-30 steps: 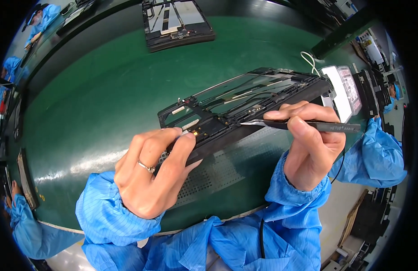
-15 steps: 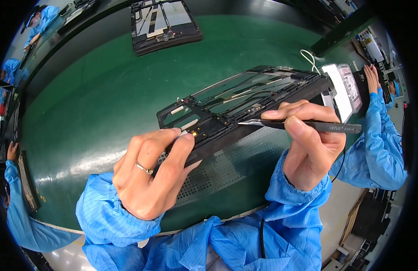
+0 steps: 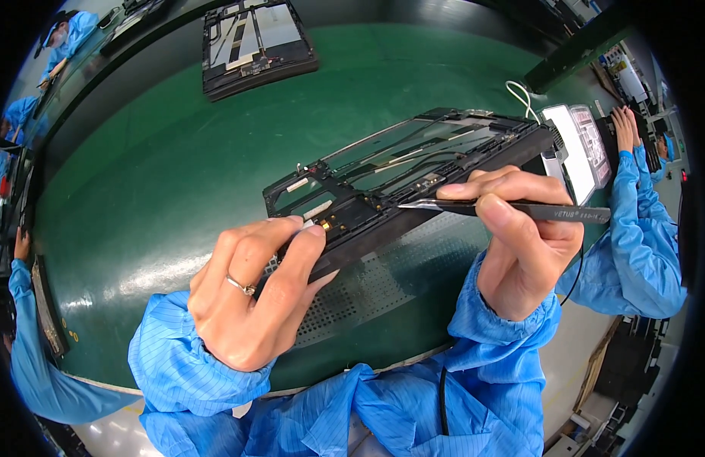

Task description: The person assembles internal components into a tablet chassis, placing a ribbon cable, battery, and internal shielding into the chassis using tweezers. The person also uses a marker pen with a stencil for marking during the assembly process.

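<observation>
My left hand (image 3: 249,297), with a ring on one finger, grips the near-left end of a black electronic device frame (image 3: 360,209). Its thumb and fingers close on the corner beside a small gold-coloured part. The frame lies tilted, rising to the right, with dark cables and pale strips inside. Pinched between thumb and fingers of my right hand (image 3: 528,251) is a pair of black tweezers (image 3: 551,212). Their silvery tips point left, at the frame's near edge; whether they touch it I cannot tell.
A similar device frame (image 3: 261,72) lies on the green work surface (image 3: 154,175) at the far side. Right of my frame stands a white box (image 3: 573,152) with a white cable. A dark green post (image 3: 577,53) rises behind. Co-workers in blue sit left and right.
The far device frame has shifted left and slightly nearer. My hands, the tweezers and the held frame have barely moved.
</observation>
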The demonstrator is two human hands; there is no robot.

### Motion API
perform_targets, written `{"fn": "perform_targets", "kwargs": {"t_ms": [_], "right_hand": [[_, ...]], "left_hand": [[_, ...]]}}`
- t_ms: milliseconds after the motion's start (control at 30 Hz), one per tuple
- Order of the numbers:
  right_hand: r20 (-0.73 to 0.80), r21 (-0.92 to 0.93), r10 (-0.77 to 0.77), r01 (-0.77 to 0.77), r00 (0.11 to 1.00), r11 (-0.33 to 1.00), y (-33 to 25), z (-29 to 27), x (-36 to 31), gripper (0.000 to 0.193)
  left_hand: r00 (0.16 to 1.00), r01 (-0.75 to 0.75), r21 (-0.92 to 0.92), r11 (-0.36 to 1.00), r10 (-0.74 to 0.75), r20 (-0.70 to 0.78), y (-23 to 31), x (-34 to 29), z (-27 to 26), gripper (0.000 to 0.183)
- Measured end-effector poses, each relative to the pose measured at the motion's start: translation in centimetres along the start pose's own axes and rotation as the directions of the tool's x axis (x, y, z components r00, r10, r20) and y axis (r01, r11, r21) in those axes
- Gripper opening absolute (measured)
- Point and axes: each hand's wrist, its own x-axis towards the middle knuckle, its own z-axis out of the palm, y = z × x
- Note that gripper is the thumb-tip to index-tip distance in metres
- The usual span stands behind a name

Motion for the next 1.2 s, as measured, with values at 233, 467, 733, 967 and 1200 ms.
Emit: {"fn": "perform_targets", "kwargs": {"t_ms": [233,467,733,967,1200], "right_hand": [[0.118,-0.015,-0.19,0.193,0.975,0.981,0.6,-0.6,-0.3,0.011],[0.366,-0.458,-0.636,0.727,0.679,0.512,1.2,-1.5,-1.5,0.036],[0.239,-0.501,-0.659,0.672,0.713,0.545,-0.4,-3.8,-2.5,0.03],[0.272,-0.425,-0.555,0.616,0.786,0.664,1.1,-3.1,-3.3,0.026],[0.375,-0.384,-0.383,0.518,0.844,0.765,1.7,-1.1,-2.6,0.032]], "left_hand": [[1.0,0.002,0.014,1.0,-0.002,-0.006,0.0,0.2,0.1,0.046],[0.998,0.065,0.008,0.998,-0.065,-0.008,0.6,0.9,0.6,0.044],[0.965,-0.221,0.225,0.949,0.246,-0.089,0.3,2.5,-0.6,0.024],[0.987,-0.028,0.665,0.746,0.127,-0.102,-2.1,-0.9,-9.0,0.032],[0.99,0.068,0.899,0.432,0.082,-0.114,-16.6,-0.2,-10.5,0.024]]}}
